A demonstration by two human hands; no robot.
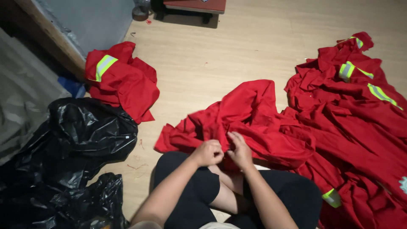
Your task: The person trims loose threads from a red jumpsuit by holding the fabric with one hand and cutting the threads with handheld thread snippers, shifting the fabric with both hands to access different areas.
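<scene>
Red cloth, matte and heavily creased, makes up the work garment (250, 114) that lies bunched on the pale wooden floor (237, 46) just ahead of the person's crossed legs, its near edge drawn up onto the lap. Both the left hand (207, 152) and the right hand (240, 150) are closed, pinching a small fold of that fabric between the fingertips, the two hands almost touching. To the right the garment runs into a pile of red garments (356, 110) with yellow-green reflective stripes.
</scene>
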